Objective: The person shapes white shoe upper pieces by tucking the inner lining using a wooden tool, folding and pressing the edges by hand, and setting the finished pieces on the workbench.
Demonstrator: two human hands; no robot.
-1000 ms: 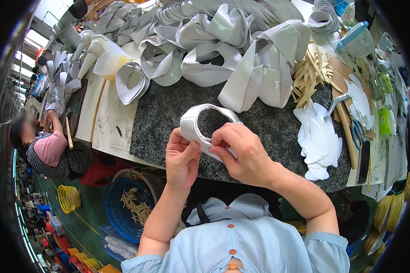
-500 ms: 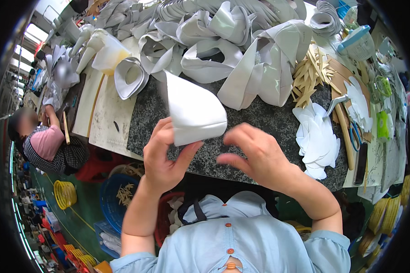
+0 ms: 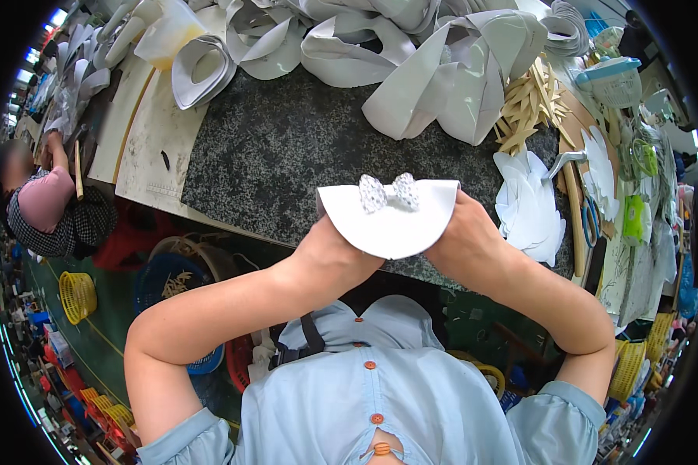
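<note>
Between my two hands is a white shoe upper [image 3: 388, 232], its rounded toe part turned toward me. A silvery, sparkly bow [image 3: 389, 193] sits at the middle of its top edge. My left hand [image 3: 335, 252] is closed on the upper's left side, and my right hand [image 3: 469, 229] grips the right side. Most of the fingers are hidden behind the piece. It is held above the near edge of the dark speckled slab [image 3: 279, 147].
Grey-white uppers [image 3: 457, 85] are heaped at the back. On the right lie white cut pieces [image 3: 529, 209], tan pointed pieces [image 3: 531, 108], a hammer [image 3: 574, 194] and blue-handled scissors [image 3: 591, 221]. A milky container [image 3: 171, 35] stands back left. A co-worker [image 3: 46, 201] sits at far left.
The upper has been turned so its toe part faces me and the bow shows. My right hand, apart from it before, now grips it. The view has shifted.
</note>
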